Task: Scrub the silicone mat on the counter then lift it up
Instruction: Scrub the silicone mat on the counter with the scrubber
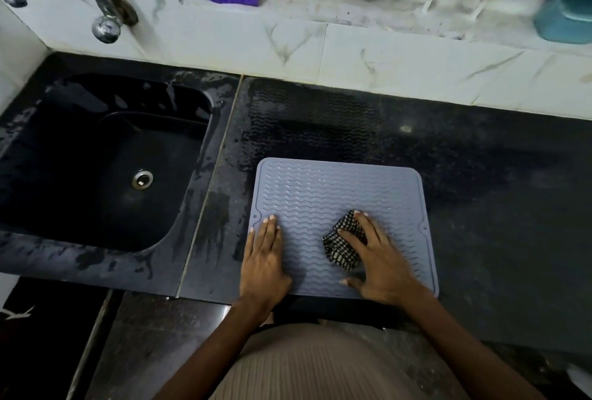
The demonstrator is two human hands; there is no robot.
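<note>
The surface (480,207) is dark, speckled stone with a seam running from the wall to the front edge, and a black sink (105,162) with a metal drain is set into its left part, where wet streaks show. A grey-blue ridged mat (320,194) lies flat on the surface right of the seam, its near edge close to the front edge. Just behind the mat, a damp wavy imprint (310,124) marks the stone, and the rest of the surface to the right looks dusty and smeared.
</note>
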